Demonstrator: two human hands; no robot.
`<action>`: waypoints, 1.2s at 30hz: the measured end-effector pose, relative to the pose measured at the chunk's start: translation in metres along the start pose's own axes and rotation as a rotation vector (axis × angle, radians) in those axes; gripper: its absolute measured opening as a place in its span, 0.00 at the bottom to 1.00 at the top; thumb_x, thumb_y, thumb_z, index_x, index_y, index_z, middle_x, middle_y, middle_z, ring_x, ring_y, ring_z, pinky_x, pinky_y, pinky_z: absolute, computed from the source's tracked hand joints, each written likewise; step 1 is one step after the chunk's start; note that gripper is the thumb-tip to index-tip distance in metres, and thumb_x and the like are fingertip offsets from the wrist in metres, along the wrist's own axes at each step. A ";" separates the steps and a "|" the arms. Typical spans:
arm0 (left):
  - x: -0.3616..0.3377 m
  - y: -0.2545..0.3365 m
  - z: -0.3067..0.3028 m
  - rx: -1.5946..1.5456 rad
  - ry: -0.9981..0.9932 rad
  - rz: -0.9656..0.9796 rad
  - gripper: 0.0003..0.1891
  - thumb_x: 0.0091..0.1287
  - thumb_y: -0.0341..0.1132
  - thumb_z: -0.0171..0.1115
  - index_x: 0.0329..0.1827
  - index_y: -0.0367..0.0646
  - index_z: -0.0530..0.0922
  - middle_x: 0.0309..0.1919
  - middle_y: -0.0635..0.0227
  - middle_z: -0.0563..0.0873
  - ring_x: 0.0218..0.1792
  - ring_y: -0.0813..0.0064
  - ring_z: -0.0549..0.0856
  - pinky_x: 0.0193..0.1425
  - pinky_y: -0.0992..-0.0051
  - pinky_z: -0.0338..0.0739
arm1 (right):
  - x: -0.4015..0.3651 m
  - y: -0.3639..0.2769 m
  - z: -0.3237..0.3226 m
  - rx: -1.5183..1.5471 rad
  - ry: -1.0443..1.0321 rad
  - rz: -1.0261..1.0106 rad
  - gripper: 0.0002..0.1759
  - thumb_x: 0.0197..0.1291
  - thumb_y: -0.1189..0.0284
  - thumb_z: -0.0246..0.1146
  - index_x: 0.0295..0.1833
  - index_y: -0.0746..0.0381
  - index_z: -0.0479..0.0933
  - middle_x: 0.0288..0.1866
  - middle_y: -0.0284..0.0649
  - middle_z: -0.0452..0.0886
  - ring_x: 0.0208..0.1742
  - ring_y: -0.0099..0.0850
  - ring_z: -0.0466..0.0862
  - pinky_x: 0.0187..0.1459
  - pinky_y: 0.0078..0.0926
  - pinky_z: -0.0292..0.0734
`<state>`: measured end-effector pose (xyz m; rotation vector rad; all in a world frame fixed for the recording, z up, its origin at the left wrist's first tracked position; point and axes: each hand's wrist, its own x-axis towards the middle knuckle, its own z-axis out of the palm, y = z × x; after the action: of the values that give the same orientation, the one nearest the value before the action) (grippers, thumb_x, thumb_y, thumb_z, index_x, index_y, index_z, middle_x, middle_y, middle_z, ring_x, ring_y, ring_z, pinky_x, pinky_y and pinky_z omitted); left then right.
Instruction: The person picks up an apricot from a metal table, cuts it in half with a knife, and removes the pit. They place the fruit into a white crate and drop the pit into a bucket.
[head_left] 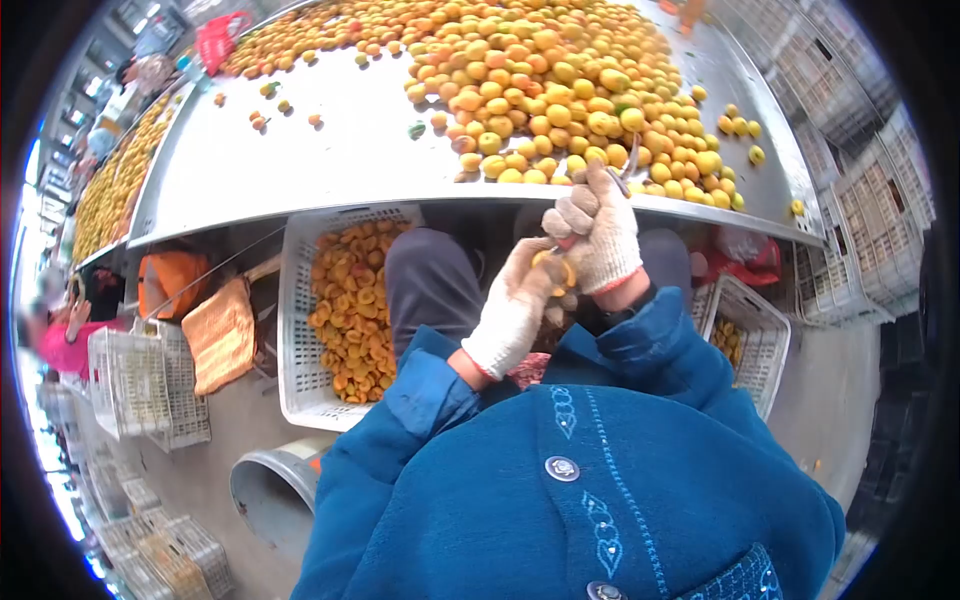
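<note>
My left hand [515, 310], in a white knitted glove, is closed around a yellow-orange fruit [548, 263] in front of my chest. Touching it from the right, my right hand [600, 230], also gloved, grips a small knife whose curved metal blade [630, 160] points up and away. Both hands are over my lap, just short of the metal table [300, 160]. A large heap of whole yellow-orange fruits [560, 90] lies on that table. Left of my knee, a white crate [300, 340] holds many halved fruits [352, 315].
A white crate [765, 330] with some fruit stands at my right. At the left are an orange cloth [220, 338], a metal bucket [262, 490], stacked crates [130, 380] and a person in pink [68, 345]. More crates [860, 220] are stacked at the right.
</note>
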<state>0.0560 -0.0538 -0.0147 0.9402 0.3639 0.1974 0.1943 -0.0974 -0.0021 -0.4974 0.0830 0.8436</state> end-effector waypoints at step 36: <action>0.026 0.100 -0.170 0.732 0.689 0.328 0.15 0.67 0.27 0.60 0.56 0.35 0.77 0.45 0.59 0.84 0.45 0.74 0.82 0.52 0.78 0.76 | -0.003 -0.029 -0.018 -1.122 0.123 0.060 0.10 0.64 0.71 0.61 0.47 0.65 0.74 0.24 0.31 0.74 0.18 0.18 0.71 0.20 0.15 0.65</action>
<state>0.0134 0.1400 -0.0296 1.6485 0.9554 0.7298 0.2160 -0.1236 -0.0056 -1.6041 -0.2855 0.8666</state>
